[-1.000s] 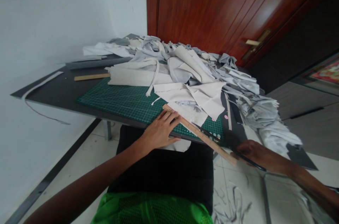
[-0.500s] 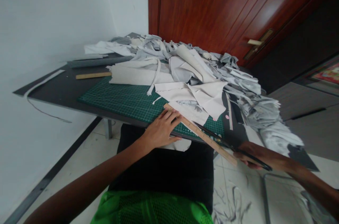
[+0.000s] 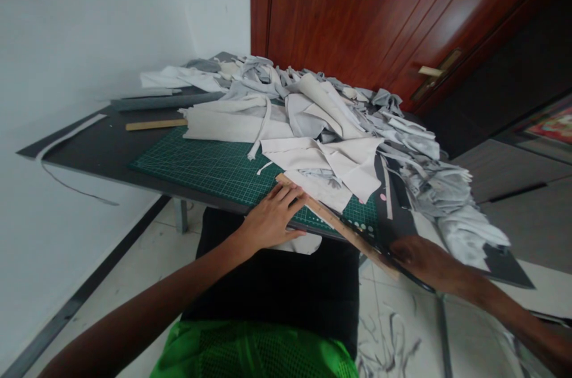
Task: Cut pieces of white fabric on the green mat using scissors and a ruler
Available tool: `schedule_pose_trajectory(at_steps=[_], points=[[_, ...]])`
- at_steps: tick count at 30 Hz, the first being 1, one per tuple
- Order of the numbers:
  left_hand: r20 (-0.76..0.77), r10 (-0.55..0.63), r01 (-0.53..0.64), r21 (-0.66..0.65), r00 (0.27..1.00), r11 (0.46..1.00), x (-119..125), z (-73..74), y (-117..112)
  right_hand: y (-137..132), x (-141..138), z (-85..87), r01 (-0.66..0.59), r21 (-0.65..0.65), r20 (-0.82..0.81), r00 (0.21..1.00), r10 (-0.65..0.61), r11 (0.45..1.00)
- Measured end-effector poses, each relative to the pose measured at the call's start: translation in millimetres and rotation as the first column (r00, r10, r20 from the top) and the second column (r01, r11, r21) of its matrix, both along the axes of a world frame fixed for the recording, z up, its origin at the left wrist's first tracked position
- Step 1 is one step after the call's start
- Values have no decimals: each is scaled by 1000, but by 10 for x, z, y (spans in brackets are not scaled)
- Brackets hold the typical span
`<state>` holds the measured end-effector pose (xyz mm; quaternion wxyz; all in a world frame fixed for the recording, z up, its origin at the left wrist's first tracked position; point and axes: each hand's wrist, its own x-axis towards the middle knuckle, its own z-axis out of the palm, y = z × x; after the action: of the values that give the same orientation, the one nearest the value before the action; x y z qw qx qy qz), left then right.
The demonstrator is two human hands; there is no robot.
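My left hand lies flat on a wooden ruler, its fingers stretched out and the thumb apart near the table's front edge. The ruler runs slantwise over a white fabric piece and the green cutting mat, past the edge. My right hand is closed round black scissors, whose blades point up-left along the ruler. Its fingers are partly hidden and blurred. Below my left hand, a pale fabric end hangs over the edge.
Heaped white and grey fabric covers the back and right of the dark table. A second wooden strip lies at left, near a narrow fabric strip. Scraps litter the floor. A brown door stands behind.
My right hand has shifted slightly left and up, and the scissors have swung closer along the ruler. My left hand and the ruler stay where they were.
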<state>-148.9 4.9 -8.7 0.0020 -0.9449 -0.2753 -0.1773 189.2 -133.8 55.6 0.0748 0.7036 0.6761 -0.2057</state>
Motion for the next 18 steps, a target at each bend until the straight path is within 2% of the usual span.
schedule_pose_trajectory(at_steps=[7, 13, 18], points=[[-2, -1, 0, -15, 1000, 1000, -4, -5, 0, -84, -175, -135, -12, 87, 236, 972, -9, 996], [7, 4, -4, -17, 1000, 1000, -1, -8, 5, -69, -113, -129, -137, 175, 358, 931, 67, 975], [7, -2, 2, -10, 1000, 1000, -2, -19, 5, -59, -65, -170, -182, 229, 410, 909, 75, 956]])
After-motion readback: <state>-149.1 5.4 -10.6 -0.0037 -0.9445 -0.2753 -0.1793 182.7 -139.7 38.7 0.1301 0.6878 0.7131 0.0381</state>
